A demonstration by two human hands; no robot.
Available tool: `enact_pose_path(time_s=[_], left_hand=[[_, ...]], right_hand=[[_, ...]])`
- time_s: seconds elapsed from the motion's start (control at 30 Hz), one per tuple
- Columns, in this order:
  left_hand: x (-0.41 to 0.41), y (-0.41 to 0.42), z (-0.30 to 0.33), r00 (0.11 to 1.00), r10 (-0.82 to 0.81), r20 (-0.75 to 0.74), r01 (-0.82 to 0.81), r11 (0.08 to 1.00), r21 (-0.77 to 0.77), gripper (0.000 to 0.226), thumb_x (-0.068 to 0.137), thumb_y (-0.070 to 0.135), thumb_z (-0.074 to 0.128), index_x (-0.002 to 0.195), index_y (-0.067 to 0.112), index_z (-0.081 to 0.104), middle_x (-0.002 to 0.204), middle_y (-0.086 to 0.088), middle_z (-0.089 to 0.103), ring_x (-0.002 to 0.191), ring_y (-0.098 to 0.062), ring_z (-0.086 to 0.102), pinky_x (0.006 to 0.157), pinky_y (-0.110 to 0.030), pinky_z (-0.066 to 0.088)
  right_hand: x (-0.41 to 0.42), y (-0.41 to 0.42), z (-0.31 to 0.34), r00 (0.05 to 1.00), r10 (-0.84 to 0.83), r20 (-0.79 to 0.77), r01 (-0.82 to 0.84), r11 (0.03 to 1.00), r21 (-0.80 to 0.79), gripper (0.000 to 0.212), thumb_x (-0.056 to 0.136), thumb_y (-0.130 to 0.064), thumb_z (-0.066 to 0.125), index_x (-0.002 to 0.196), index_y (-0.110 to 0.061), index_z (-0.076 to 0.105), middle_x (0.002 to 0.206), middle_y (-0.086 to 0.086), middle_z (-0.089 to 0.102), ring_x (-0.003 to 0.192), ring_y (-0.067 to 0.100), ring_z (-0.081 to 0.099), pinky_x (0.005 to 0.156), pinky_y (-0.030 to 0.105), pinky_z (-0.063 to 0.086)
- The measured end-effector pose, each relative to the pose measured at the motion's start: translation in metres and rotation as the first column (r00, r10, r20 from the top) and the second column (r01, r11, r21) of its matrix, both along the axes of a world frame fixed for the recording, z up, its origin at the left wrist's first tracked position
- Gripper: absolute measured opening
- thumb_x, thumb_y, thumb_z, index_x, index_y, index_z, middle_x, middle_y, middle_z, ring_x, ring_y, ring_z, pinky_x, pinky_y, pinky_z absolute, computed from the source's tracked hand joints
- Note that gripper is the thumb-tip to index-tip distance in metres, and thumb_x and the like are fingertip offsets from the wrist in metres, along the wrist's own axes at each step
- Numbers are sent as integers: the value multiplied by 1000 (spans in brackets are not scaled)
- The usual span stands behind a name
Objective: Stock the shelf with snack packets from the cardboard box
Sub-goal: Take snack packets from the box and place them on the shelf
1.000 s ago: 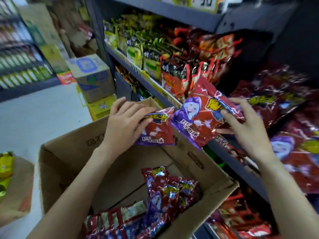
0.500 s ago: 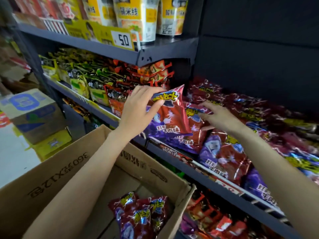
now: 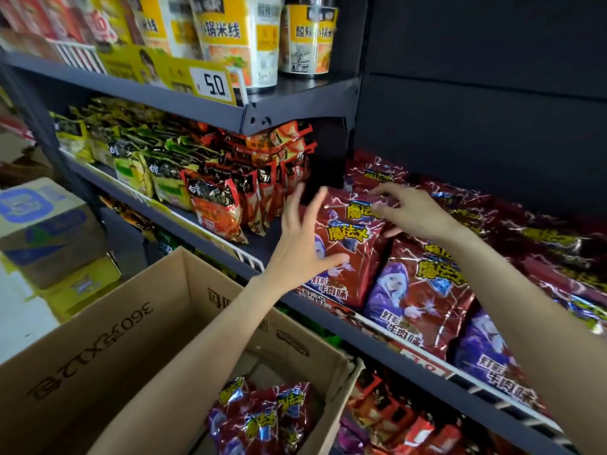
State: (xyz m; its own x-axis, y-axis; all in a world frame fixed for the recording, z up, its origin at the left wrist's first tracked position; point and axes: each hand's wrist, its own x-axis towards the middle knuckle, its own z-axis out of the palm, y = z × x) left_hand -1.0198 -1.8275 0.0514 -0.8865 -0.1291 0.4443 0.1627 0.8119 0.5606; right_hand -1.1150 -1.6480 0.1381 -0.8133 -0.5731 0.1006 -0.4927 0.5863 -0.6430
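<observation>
A red-and-purple snack packet point(image 3: 353, 257) stands on the dark shelf point(image 3: 361, 336), at the left end of a row of like packets point(image 3: 423, 290). My left hand point(image 3: 300, 238) has its fingers spread, with only the thumb touching that packet's front. My right hand point(image 3: 414, 213) rests its fingers on the tops of the packets just behind it. The open cardboard box point(image 3: 108, 343) sits low in front of the shelf. Several more packets point(image 3: 262, 418) lie at its bottom.
Orange and green noodle packs point(image 3: 213, 201) fill the shelf's left half. Cup noodles point(image 3: 236, 34) and a yellow price tag point(image 3: 213, 83) sit on the shelf above. A blue-printed carton point(image 3: 42, 224) stands on yellow boxes at left. More snacks point(image 3: 404, 418) fill the lower shelf.
Both hands carried packets from above the box up to the shelf. My left hand has let go of its packet, which now stands in the row, and its fingers have spread.
</observation>
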Motion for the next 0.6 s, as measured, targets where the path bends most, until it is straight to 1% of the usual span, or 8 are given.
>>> enact_pose_path(time_s=[0.07,0.1,0.17,0.23,0.37,0.43,0.5,0.6], left_hand=[[6,5,-11,990,2,141,-25,986,163,125,65,47,81,142,48,-17,157,-1,-10,144,-28,14,109,-50,28],[8,8,-15,982,-11,186,-23,984,179,128,64,45,83,140,51,-20,158,-4,-2,141,-29,25,106,-52,33],[5,11,-18,976,-32,214,-4,986,167,130,64,39,84,139,53,-22,154,-8,11,132,-31,41,100,-49,41],[-4,11,-16,977,-33,212,-3,986,165,131,64,35,85,138,54,-21,151,-10,17,127,-32,45,98,-47,43],[-20,10,-13,973,-106,204,69,981,181,130,65,31,86,142,51,-17,154,-9,9,132,-31,39,99,-35,39],[-23,10,-15,970,-143,197,106,977,185,128,64,31,86,141,55,-14,156,-6,3,136,-30,35,105,-41,38],[-24,9,-18,964,-165,207,125,973,191,127,64,32,86,139,59,-13,157,-3,-1,140,-30,29,105,-50,39],[-19,6,-20,953,-167,251,127,977,169,129,64,37,85,138,57,-18,159,-5,-6,145,-28,15,107,-50,35]], right_hand=[[3,-1,-2,999,-11,-43,10,999,-35,35,98,-37,47,128,-21,55,123,16,59,80,23,69,63,17,55],[3,-3,-4,999,-12,-42,11,1000,-26,39,98,-43,44,129,-21,55,124,12,59,89,25,68,73,21,56],[1,-9,-9,997,8,-82,-2,997,71,47,96,-50,42,131,-20,55,131,7,57,111,25,60,96,28,46],[-4,-14,-12,988,59,-139,-35,985,169,49,96,-48,44,133,-17,53,137,8,54,125,24,49,100,26,34],[-15,-12,-12,993,73,-93,-47,966,254,57,91,-40,58,140,-17,43,144,9,45,132,23,41,97,23,31],[-17,-6,-12,996,50,-77,-29,967,255,60,89,-38,63,141,-18,41,144,8,44,132,23,41,98,24,31],[-13,-2,-15,991,39,-126,-6,966,258,64,87,-39,64,142,-19,38,145,11,42,132,26,39,101,29,33],[1,-4,-22,953,5,-304,102,937,335,67,86,-44,63,143,-21,37,146,11,34,133,33,33,101,42,37]])
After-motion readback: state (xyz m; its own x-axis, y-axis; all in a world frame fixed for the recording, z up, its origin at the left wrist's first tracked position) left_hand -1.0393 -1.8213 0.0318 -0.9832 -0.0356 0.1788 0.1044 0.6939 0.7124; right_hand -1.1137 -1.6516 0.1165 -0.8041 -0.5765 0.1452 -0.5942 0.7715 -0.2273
